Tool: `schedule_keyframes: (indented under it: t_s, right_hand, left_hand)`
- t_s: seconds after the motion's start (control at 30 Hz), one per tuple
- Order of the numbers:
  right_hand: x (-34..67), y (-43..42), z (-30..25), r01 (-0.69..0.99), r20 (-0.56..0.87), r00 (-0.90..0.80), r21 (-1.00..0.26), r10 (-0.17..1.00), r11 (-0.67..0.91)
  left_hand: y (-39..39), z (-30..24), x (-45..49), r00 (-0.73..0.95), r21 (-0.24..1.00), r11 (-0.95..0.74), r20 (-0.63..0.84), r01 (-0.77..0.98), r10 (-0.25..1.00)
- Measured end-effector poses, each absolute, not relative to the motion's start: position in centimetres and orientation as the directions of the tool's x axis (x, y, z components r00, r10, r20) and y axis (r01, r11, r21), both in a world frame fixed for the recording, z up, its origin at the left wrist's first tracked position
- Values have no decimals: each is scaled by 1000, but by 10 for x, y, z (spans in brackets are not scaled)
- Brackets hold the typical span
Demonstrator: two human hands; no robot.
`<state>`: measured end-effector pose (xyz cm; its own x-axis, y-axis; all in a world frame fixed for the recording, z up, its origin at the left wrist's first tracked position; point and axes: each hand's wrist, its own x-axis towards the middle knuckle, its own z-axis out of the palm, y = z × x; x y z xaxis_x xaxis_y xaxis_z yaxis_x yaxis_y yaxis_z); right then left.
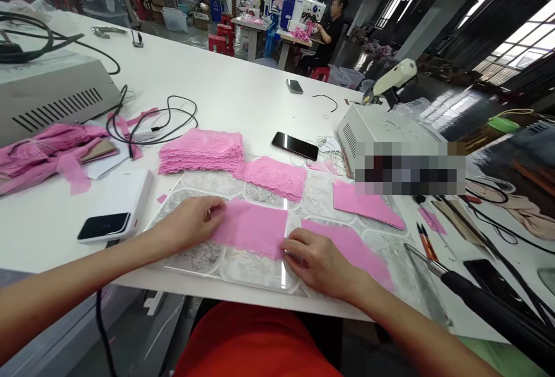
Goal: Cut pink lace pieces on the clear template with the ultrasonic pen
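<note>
A flat pink fabric piece [255, 228] lies on the clear patterned mat [255, 270] in front of me. My left hand [202, 219] pinches its upper left corner. The fingers of my right hand [314, 258] close on its lower right corner. Just behind it sit a tall stack of pink lace pieces [202, 154] and a lower lace stack [276, 177]. Right of my right hand lies another pink fabric piece [351, 250], partly covered by that hand and forearm. Farther right is a pile of smooth pink pieces [366, 204].
A white power bank [117, 206] and a grey vented box [52, 93] stand left. A black phone [295, 146] lies behind the stacks. At right are a second grey box [390, 128], pens [427, 242] and a black-handled metal tool [472, 290]. A person [332, 33] sits at a sewing machine beyond.
</note>
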<state>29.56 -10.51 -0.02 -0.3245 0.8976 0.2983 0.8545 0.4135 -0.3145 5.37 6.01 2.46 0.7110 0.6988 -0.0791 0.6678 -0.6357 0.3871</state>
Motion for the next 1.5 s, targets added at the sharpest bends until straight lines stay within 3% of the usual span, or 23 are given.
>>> schedule_keyframes:
  t_s: [0.07,0.13,0.23,0.33,0.43,0.53,0.6,0.7,0.87,1.0,1.3,1.5]
  right_hand:
    - [299,-108,1,859,297,-299,-330,907,391]
    - [307,-113,4,864,318,-241,-361,917,352]
    - [326,-134,12,862,385,-44,-452,922,230]
    - [350,-175,15,806,391,273,-592,879,13]
    - [370,-227,2,617,267,617,-747,740,-245]
    - [382,-270,-23,288,88,876,-885,475,-367]
    - [384,-284,-37,146,79,966,-953,245,-267]
    - [385,-287,-43,169,166,985,-984,41,-59]
    - [386,-271,-32,354,354,935,-931,-23,90]
    - [391,-260,-31,428,421,903,-878,-81,215]
    - [418,-237,-12,350,275,936,-780,-219,518]
    - [410,-265,0,292,221,956,-794,-193,534]
  left_hand:
    - [60,19,53,787,234,-785,106,574,607]
    - [60,10,52,876,99,-912,255,398,410]
    - [62,-3,53,933,-38,-990,339,137,116]
    - [65,-6,61,926,-87,-996,376,37,2]
    - [60,-1,87,919,-72,-993,378,-95,-115]
    - [47,6,134,921,-8,-963,290,-270,-260]
    - [35,9,173,915,74,-922,176,-380,-363]
    - [17,10,232,879,187,-859,81,-477,-470]
    - [-5,5,288,815,271,-779,34,-565,-579]
    - [-8,3,292,791,284,-760,-10,-584,-611]
    - [-5,7,292,757,262,-738,-42,-622,-653]
    - [-9,8,293,753,319,-735,-91,-598,-652]
